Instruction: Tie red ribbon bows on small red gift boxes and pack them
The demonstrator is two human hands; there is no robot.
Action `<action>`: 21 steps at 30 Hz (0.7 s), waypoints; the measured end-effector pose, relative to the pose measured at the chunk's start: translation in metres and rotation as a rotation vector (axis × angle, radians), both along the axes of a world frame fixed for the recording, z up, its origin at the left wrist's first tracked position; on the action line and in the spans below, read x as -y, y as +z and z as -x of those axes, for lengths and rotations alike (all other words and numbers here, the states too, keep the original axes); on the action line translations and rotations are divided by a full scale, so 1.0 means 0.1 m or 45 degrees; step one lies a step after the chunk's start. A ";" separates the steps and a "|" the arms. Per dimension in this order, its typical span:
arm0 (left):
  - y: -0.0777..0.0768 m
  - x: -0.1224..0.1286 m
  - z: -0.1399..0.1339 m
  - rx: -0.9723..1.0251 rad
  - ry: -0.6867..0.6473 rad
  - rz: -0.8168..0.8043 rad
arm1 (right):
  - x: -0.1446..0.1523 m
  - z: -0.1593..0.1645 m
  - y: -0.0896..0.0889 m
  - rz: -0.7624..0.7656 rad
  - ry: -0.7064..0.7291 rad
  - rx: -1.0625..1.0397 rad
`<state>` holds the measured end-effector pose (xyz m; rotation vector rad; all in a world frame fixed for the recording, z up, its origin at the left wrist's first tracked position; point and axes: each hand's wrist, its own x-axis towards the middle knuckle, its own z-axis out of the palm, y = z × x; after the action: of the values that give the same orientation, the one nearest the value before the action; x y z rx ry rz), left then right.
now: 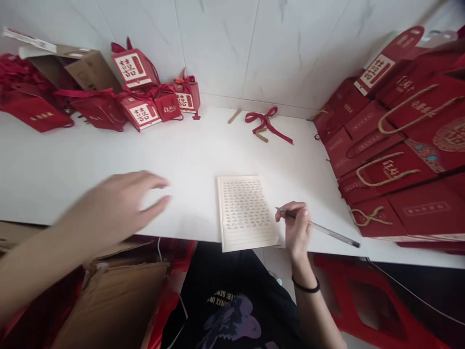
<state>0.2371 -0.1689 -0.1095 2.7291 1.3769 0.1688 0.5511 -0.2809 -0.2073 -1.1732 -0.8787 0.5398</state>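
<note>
A pen [332, 234] with a clear barrel and dark ends is pinched in my right hand [296, 225], its tip just off the right edge of a notebook [247, 237]. Rows of small handwriting fill most of the lined page, and a few lines near the bottom are blank. The notebook's lower edge sticks out slightly past the table's front edge. Left of it, my left hand [119, 203] is raised over the table, thumb and fingers apart and nothing between them; it is somewhat blurred.
Red gift boxes [141, 114] line the back left of the white table [192, 150]. Stacked red gift bags [388, 165] crowd the right side. A red ribbon [278, 133] lies near the wall. An open cardboard box [116, 300] stands below, beside a red stool [366, 310] at right.
</note>
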 end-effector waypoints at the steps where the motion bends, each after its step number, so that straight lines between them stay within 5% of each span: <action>1: 0.02 -0.08 -0.29 -0.111 -0.101 0.082 | 0.06 0.04 -0.06 0.058 0.000 -0.022; 4: -0.12 -0.28 -1.04 -0.296 -0.401 0.343 | 0.17 0.09 -0.18 0.233 -0.066 -0.050; 6: -0.29 -0.36 -1.28 -0.272 -0.480 0.444 | 0.19 0.07 -0.18 0.331 -0.124 -0.024; 12: -0.64 -0.40 -1.16 -0.276 -0.547 0.741 | 0.15 0.03 -0.10 0.526 -0.250 0.260; 21: -0.68 -0.43 -1.15 -0.227 -0.518 0.812 | 0.18 0.06 -0.13 0.640 -0.427 0.393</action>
<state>0.3526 -0.1255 -0.1776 2.4215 0.6942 -0.4658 0.5450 -0.2986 -0.2207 -1.8604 -0.8010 0.3126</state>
